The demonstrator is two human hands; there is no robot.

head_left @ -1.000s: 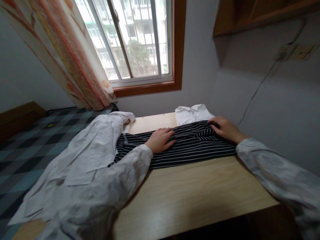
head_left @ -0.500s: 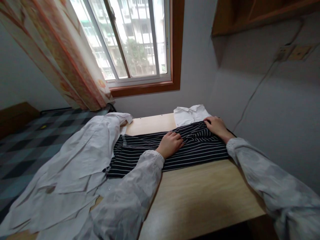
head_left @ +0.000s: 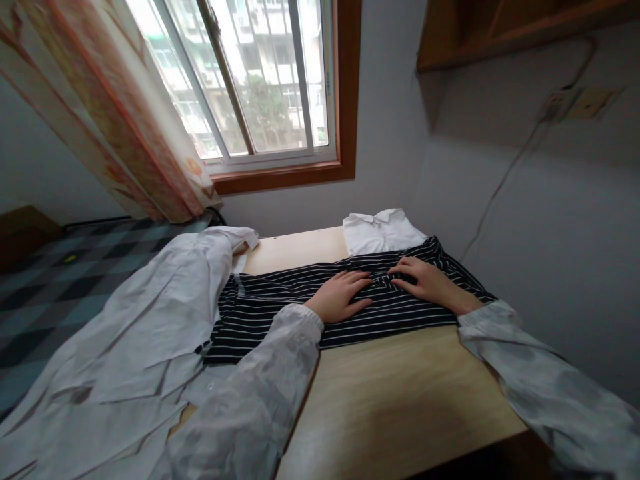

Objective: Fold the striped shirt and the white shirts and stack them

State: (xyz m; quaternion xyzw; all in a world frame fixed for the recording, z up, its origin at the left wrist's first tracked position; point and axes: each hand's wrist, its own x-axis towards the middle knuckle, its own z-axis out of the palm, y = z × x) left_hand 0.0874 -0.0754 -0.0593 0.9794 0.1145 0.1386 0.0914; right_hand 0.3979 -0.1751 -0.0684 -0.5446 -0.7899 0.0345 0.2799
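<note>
A black garment with thin white stripes (head_left: 280, 287) lies stretched across the wooden tabletop, wrinkled near its middle. My left hand (head_left: 340, 297) rests flat on it with fingers spread and thumb apart. Just to the right, my right hand (head_left: 425, 280) has its fingertips and thumb close together on a wrinkled fold of the striped cloth. The garment's far right corner stands a little raised beyond my right wrist. A folded white collared shirt (head_left: 383, 230) lies behind it, its near edge touching or under the striped cloth.
Several white shirts (head_left: 145, 320) lie spread at the left, from the table (head_left: 390, 393) towards a checkered bed (head_left: 55, 293). Behind are a window (head_left: 265, 87) and a curtain (head_left: 135, 107). A shelf (head_left: 520, 33) and a hanging cable (head_left: 500, 183) are at the right.
My right hand has left the garment's far right edge and moved inward to its middle, beside my left hand. My left fingers have stretched out. The view has shifted slightly.
</note>
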